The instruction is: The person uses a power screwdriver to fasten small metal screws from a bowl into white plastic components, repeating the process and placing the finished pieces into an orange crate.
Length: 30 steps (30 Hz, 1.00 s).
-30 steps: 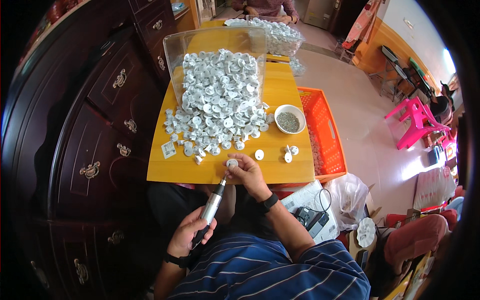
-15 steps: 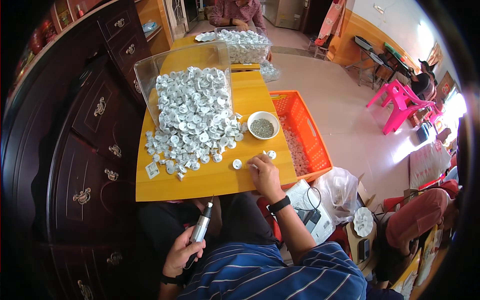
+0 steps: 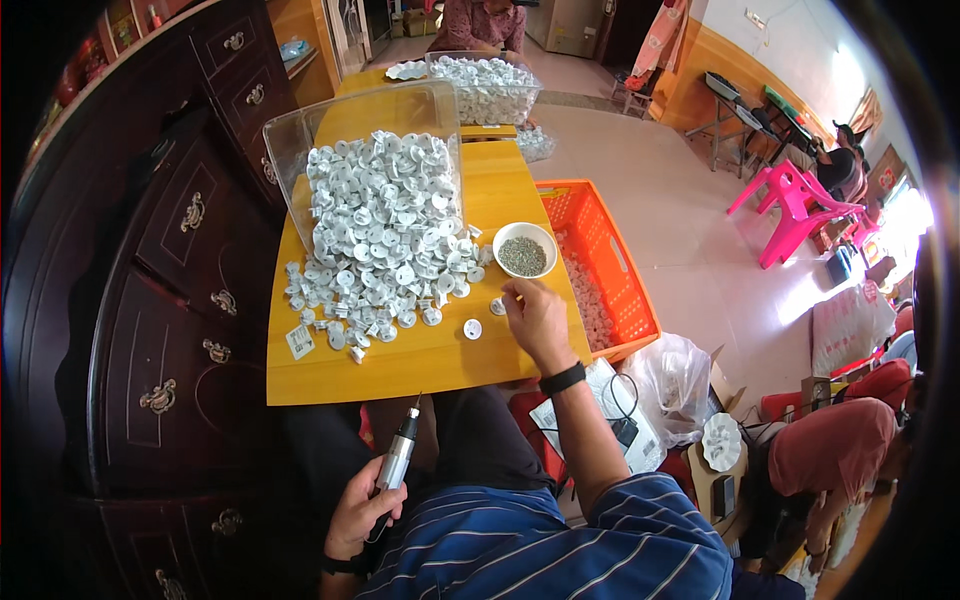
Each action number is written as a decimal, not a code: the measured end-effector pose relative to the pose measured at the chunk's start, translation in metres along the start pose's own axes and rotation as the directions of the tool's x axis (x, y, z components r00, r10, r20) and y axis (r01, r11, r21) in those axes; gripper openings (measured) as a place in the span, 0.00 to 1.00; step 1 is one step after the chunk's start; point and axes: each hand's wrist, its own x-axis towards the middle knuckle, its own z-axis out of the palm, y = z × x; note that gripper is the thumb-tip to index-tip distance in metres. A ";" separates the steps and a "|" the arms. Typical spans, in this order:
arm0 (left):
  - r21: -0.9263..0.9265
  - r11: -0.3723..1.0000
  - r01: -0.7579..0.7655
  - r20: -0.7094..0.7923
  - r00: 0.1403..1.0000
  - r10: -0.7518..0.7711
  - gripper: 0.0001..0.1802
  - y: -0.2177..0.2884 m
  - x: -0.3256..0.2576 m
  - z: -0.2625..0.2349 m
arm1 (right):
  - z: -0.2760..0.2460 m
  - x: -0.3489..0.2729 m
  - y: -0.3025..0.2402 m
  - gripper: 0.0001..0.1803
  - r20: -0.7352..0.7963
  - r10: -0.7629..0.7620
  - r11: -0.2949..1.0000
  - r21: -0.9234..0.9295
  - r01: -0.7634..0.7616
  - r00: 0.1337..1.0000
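Note:
My left hand (image 3: 364, 507) is wrapped round a silver and black electric screwdriver (image 3: 397, 462), held over my lap with its thin bit pointing up towards the table edge. My right hand (image 3: 538, 320) is over the yellow table, fingers bent and bunched just below a white bowl (image 3: 497, 262) of small metal screws (image 3: 524, 256). What those fingertips hold, if anything, is hidden. A round white plastic part (image 3: 498, 306) lies against the fingers, and another white part (image 3: 472, 329) rests to its left. A large heap of such parts (image 3: 385, 220) spills from a tipped clear bin (image 3: 290, 130).
An orange crate (image 3: 640, 300) with pale parts stands right of the table (image 3: 400, 385). Dark drawers (image 3: 170, 260) rise close on the left. Across the table a person sits behind another full clear bin (image 3: 485, 90). A pink chair (image 3: 795, 210) and another person are at the right.
My right hand has moved up towards the bowl. A white part now shows left of its fingers, and the one that was right of them is out of sight. The screwdriver stays in my left hand.

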 end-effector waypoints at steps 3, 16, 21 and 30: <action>-0.001 1.000 -0.010 -0.003 1.000 0.010 0.26 -0.001 0.000 -0.003 | -0.009 0.017 -0.008 0.04 0.109 -0.008 0.999 -0.042 0.013 0.994; 0.055 0.998 0.043 -0.007 0.999 -0.042 0.30 0.003 0.011 -0.015 | -0.006 0.086 0.044 0.07 0.137 0.012 0.931 -0.363 0.039 0.990; 0.075 0.996 0.045 -0.014 0.999 -0.044 0.31 0.004 0.016 -0.014 | 0.024 0.107 0.055 0.09 0.380 0.195 0.764 -0.637 0.103 0.904; 0.137 0.990 0.024 0.032 0.999 -0.029 0.26 0.028 0.020 0.010 | 0.022 0.107 0.059 0.09 0.385 0.192 0.757 -0.644 0.113 0.903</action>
